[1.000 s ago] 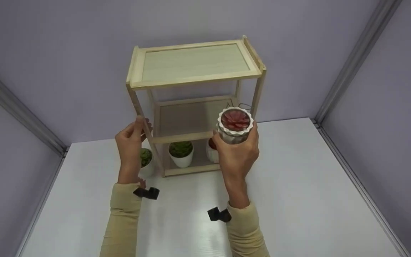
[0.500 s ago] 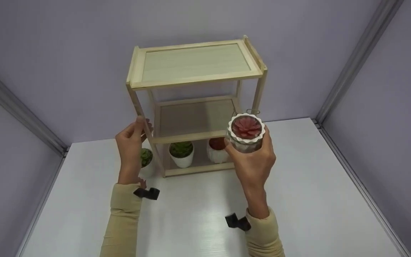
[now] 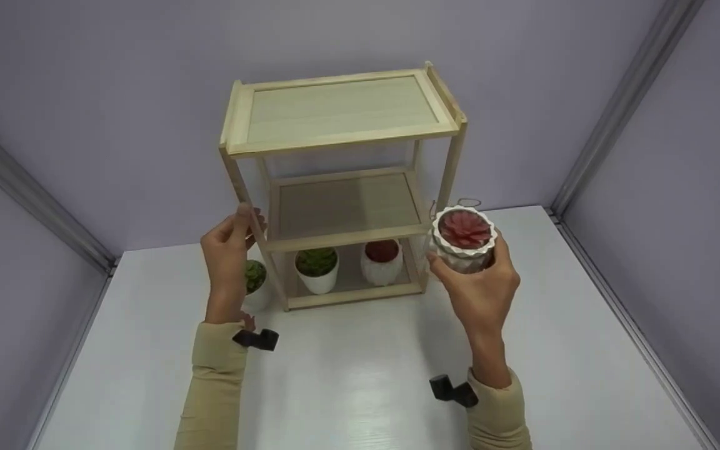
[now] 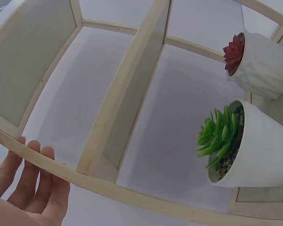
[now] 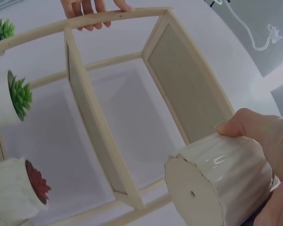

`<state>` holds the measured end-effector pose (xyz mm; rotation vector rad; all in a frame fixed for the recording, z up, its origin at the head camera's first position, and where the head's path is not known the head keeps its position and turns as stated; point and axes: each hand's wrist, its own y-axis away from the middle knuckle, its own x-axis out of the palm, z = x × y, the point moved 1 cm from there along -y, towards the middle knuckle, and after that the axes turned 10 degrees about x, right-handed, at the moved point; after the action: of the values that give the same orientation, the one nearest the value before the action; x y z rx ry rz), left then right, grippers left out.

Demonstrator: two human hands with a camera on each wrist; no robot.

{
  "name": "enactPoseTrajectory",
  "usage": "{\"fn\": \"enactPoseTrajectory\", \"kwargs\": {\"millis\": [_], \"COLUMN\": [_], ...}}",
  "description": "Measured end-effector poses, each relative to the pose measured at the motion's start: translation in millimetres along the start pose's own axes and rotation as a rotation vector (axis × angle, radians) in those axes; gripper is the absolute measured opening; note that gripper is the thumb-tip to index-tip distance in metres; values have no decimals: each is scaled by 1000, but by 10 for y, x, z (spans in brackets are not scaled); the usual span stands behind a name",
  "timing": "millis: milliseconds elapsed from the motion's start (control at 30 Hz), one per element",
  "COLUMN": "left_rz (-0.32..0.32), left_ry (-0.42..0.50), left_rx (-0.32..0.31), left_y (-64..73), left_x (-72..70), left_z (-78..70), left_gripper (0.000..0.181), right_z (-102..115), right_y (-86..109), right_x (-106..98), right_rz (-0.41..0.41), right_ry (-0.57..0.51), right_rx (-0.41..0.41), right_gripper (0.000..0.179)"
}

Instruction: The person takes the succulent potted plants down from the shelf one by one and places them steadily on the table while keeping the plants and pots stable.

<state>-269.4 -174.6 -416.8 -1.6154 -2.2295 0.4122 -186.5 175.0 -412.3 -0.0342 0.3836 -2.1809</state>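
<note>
My right hand [image 3: 484,290] grips a white ribbed flowerpot [image 3: 463,256] with a red succulent [image 3: 465,229], raised just off the right front post of a wooden shelf rack [image 3: 347,237]. Thin wire loops [image 3: 469,202] show behind its rim. The right wrist view catches the pot's underside [image 5: 193,193] with a small hole. My left hand [image 3: 227,262] holds the rack's left front post, thumb in front and fingers [image 4: 30,181] round behind. On the bottom tier stand a white pot with a green succulent [image 3: 318,272] and a white pot with a red one [image 3: 382,265].
Another potted green succulent [image 3: 255,284] stands left of the rack, partly behind my left wrist. A small reddish bit [image 3: 249,321] shows beside that wrist. The rack stands on a white tabletop [image 3: 347,375], against the back wall [image 3: 347,37], with side walls left and right.
My right hand has carried the flowerpot to the right and slightly towards me, uncovering the red succulent on the bottom tier. The left hand stays on the post.
</note>
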Motion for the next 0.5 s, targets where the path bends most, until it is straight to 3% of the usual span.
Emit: {"fn": "enactPoseTrajectory", "kwargs": {"millis": [500], "left_rz": [1], "left_ry": [-9], "left_rx": [1], "left_y": [2], "left_x": [-9], "left_z": [-3], "left_gripper": [39], "right_z": [-228], "right_y": [-235], "right_x": [-237], "right_rz": [46], "right_ry": [38], "right_rx": [9], "right_gripper": [86]}}
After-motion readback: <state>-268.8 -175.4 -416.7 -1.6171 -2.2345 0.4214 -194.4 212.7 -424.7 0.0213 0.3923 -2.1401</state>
